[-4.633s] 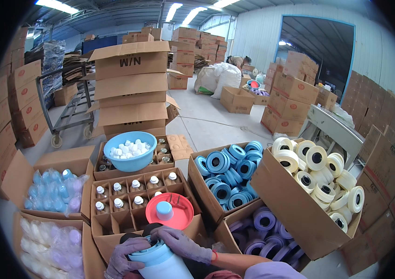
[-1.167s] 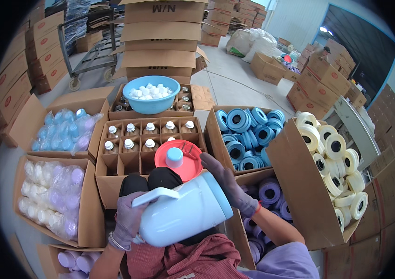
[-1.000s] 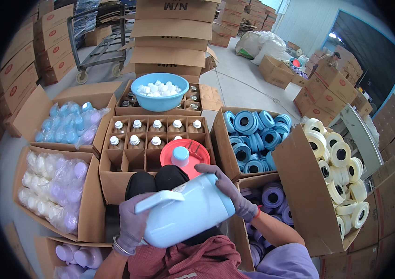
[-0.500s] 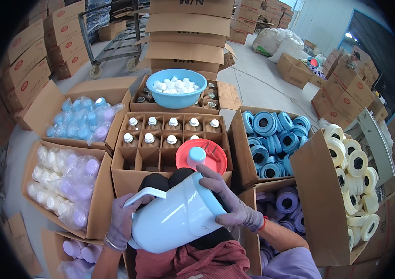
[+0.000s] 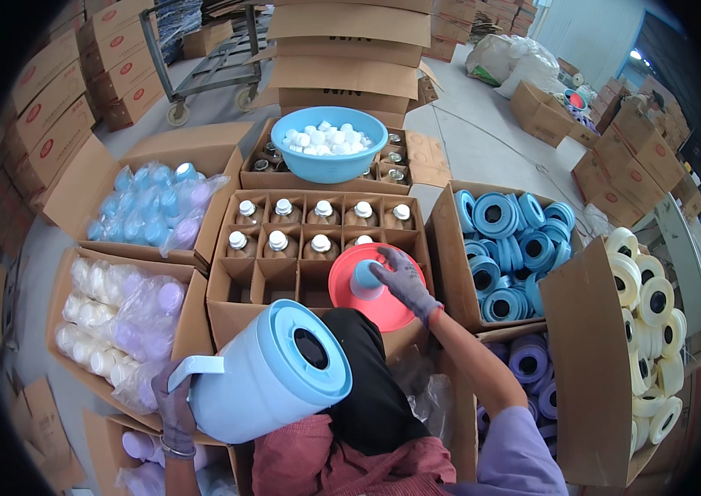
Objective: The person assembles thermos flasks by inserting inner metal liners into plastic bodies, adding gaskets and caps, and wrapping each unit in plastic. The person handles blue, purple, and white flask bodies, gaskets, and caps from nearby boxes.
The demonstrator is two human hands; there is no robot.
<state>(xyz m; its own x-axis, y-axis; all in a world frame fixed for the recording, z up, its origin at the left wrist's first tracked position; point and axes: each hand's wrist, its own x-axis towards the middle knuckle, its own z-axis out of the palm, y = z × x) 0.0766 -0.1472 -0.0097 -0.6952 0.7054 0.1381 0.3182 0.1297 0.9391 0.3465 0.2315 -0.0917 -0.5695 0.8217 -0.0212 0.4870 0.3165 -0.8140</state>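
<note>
In my gloved left hand (image 5: pixel 175 409) is the handle of a light blue jug (image 5: pixel 243 388), the fingers closed round it. The jug tilts over my lap, its ringed top and dark round opening facing up and right. My gloved right hand (image 5: pixel 406 285) reaches over a red plate (image 5: pixel 346 299), its fingers around the side of a light blue and white cup (image 5: pixel 367 277) standing on it. The plate rests on the near right corner of a divided carton (image 5: pixel 239 312) holding several white-capped bottles (image 5: pixel 282 240).
Behind stands a blue basin (image 5: pixel 325 169) of white caps. Open cartons hold blue rings (image 5: pixel 495 215), purple rings (image 5: pixel 528 361) and cream rings (image 5: pixel 656 302) on the right. Bagged blue cups (image 5: pixel 148 202) and white and purple cups (image 5: pixel 98 310) fill cartons on the left.
My right hand has left the jug and moved up to the cup on the red plate. The jug, held by my left hand, has shifted left and turned its top toward me.
</note>
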